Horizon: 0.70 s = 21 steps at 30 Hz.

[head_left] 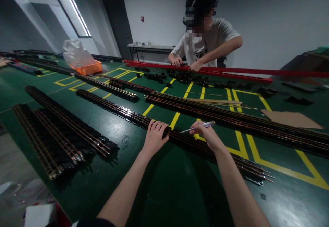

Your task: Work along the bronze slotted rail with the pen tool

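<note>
A long black rail (pixel 120 111) with thin copper rods running along it lies slantwise across the green table in front of me. My left hand (pixel 155 138) is closed over its middle, fingers across the top and thumb on the near side. To the right, my right hand (pixel 207 135) grips a slim screwdriver (pixel 208 124) with a clear handle. Its metal shaft points left, the tip just above or at the rail beside my left hand; contact cannot be made out. The rail's right end, with copper rod ends (pixel 264 174) sticking out, passes beyond my right forearm.
Several similar rails (pixel 69 127) lie at left, and a longer bundle (pixel 231 117) lies beyond my hands. Thin rods (pixel 218 101), cardboard (pixel 291 119) and black parts (pixel 185 78) are farther back. A co-worker (pixel 203 45) leans over a red beam (pixel 231 71). An orange bin (pixel 88 67) holds a plastic bag.
</note>
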Available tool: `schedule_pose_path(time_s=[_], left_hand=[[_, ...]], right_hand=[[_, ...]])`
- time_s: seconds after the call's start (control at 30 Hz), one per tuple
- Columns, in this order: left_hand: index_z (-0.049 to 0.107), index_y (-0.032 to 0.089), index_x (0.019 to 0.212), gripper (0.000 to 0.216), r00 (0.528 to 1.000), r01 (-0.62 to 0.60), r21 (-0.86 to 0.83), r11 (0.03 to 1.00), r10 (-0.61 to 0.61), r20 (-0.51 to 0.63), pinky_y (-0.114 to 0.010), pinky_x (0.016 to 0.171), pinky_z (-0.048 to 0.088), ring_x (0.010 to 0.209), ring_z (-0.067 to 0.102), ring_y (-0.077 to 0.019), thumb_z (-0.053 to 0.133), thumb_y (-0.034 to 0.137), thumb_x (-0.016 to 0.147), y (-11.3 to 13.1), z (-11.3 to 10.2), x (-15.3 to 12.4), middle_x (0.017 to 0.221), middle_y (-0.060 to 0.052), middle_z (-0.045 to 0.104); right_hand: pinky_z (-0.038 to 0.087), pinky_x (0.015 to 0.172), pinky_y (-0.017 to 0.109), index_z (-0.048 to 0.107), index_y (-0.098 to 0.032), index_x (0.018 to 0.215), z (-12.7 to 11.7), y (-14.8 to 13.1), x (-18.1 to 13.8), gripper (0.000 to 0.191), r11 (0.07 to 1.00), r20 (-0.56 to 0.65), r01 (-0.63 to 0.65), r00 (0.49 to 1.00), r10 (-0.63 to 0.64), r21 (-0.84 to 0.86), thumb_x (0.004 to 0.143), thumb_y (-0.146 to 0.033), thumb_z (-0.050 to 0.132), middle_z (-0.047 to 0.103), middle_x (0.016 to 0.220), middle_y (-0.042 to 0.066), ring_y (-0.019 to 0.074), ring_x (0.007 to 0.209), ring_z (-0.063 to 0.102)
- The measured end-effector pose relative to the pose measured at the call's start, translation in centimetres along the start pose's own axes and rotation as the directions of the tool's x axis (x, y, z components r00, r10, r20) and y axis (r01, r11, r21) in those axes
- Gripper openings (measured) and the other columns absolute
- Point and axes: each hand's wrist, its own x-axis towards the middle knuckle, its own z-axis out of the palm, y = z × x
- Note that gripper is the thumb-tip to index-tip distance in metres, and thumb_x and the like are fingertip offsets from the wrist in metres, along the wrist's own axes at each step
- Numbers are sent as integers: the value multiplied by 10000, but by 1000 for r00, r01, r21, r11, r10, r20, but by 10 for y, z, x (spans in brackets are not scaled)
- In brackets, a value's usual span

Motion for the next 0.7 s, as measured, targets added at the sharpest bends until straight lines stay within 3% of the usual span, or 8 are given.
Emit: schedule_pose_path(time_s=[0.7], left_hand=[[578,205,1122,330,1000,10,21,1000,-10,-9,-507,1133,247,1176,484,-253,477,116,821,2,-3,0,1126,-49,637]], right_hand=[[437,715,320,609,-191,684,12,-3,1,192,1000,25,-20,999,20,-18,689,-383,600,662,658,18,168,691,611]])
